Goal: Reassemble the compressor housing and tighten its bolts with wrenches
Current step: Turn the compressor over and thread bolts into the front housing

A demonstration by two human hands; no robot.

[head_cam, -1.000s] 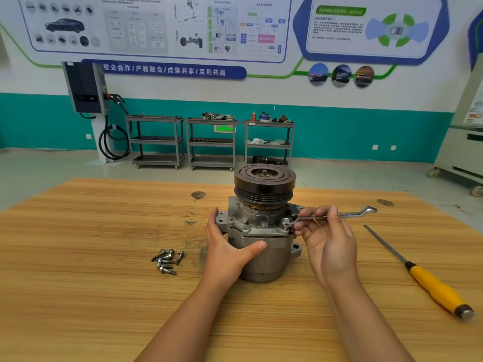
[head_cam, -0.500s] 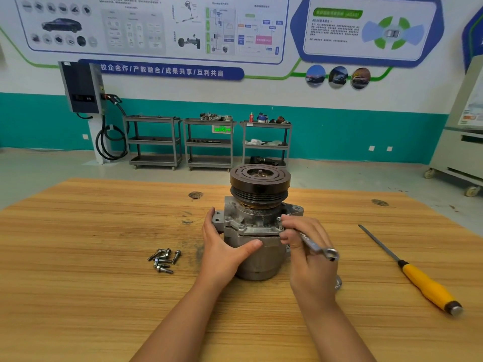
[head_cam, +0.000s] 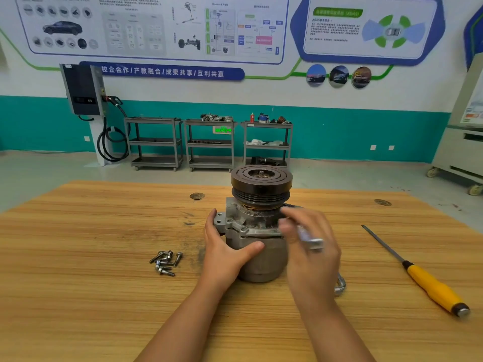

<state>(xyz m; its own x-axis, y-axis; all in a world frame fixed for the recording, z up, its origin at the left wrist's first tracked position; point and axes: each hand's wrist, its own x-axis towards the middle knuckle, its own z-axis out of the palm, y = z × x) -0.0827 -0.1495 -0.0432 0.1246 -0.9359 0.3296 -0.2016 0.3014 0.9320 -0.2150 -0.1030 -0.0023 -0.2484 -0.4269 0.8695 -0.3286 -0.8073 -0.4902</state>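
Between the hands, the compressor housing (head_cam: 258, 231) stands upright on the desk (head_cam: 78, 257), its dark grooved pulley (head_cam: 261, 184) on top. The left hand (head_cam: 227, 253) grips its left side, thumb across the front and fingers round the back, out of sight. The right hand (head_cam: 312, 249) is blurred against the housing's right edge; its fingers are curled round a wrench (head_cam: 312, 241), whose bright end sticks out over the knuckles. The wrench's far end, and any bolt it may sit on, are hidden by the blurred fingers. Just behind the right wrist a curved metal end (head_cam: 340, 285) lies on the desk, the rest of it covered by the arm. The right flank of the housing is hidden behind the right hand.

Left of the left hand lies a small heap of loose bolts (head_cam: 166, 262). Well to the right of the right hand lies a yellow-handled tool (head_cam: 433, 288) with a thin dark shaft. The desk is pale striped wood with dark smudges near the housing. Beyond the hands, three grey shelf carts (head_cam: 209, 142) stand against a teal-and-white wall beside a charging unit (head_cam: 82, 90); posters (head_cam: 156, 24) above are cut off by the top edge.
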